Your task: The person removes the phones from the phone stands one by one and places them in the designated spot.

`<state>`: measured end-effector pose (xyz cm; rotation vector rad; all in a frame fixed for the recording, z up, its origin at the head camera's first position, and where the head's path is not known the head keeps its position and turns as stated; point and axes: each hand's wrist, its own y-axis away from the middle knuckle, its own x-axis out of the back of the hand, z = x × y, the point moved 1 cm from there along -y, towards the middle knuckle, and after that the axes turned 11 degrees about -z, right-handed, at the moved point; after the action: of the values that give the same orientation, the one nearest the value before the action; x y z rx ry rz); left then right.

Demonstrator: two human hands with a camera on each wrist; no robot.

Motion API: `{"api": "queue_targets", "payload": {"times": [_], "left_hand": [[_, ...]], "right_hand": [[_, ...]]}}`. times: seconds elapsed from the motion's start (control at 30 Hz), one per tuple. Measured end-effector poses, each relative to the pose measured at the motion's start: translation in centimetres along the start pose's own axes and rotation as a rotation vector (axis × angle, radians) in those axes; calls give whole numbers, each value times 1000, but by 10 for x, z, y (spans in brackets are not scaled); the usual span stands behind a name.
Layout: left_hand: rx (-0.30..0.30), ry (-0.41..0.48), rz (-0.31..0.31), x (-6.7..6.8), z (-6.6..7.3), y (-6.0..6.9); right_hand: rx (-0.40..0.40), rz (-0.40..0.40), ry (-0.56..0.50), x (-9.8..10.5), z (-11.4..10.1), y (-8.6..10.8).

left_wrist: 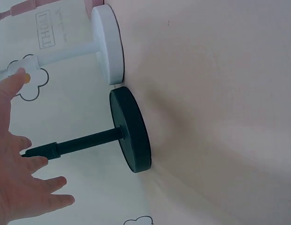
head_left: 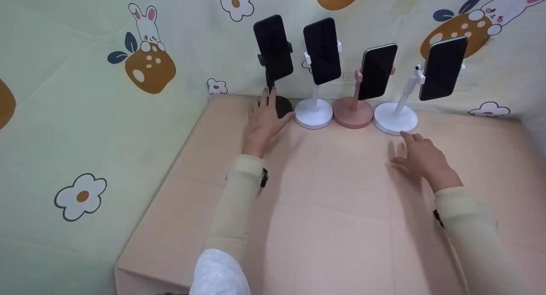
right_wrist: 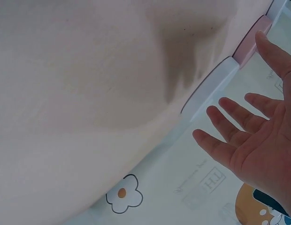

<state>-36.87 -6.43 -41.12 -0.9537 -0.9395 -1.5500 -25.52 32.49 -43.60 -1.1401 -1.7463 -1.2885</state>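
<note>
Four phone stands, each bearing a dark-screened phone, line the back of the table. At the left end is a black stand (left_wrist: 131, 131) with a black phone (head_left: 274, 47). My left hand (head_left: 264, 118) reaches in front of it, fingers spread, holding nothing; in the left wrist view its fingers lie near the black pole, and contact cannot be told. Beside it come a white stand (head_left: 313, 116) with a phone (head_left: 323, 51), and a pink stand (head_left: 353, 116) with a phone (head_left: 378, 71). My right hand (head_left: 426, 158) hovers before the right-hand white stand (head_left: 394, 120), whose phone (head_left: 443, 68) leans right; its fingers are apart and hold nothing.
A pale pink cloth (head_left: 332, 201) covers the table, its left edge (head_left: 166, 180) running diagonally. Behind and to the left hangs a light backdrop (head_left: 85, 116) printed with rabbits, fruit and flowers. The stand bases sit close together near the backdrop.
</note>
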Motion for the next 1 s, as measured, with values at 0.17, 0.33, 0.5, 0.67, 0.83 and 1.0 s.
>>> {"api": "queue_targets", "payload": {"times": [0.17,0.33,0.5,0.67,0.83,1.0], "left_hand": [[-1,48,21,4,-3,-6],[-15,58,30,10,-6,-11],[-34,62,47,18,-6,-17],[-41,127,59,26,-7,-21],[-38,235,80,31,-11,-26],[-28,352,116,32,-20,-31]], "right_hand": [[-10,-11,-8,2,2,-1],[-10,-2,0,4,3,-2],[-2,9,32,6,4,-3],[-12,6,30,7,6,-5],[-14,19,28,7,6,-6],[-17,1,27,2,6,-3]]}}
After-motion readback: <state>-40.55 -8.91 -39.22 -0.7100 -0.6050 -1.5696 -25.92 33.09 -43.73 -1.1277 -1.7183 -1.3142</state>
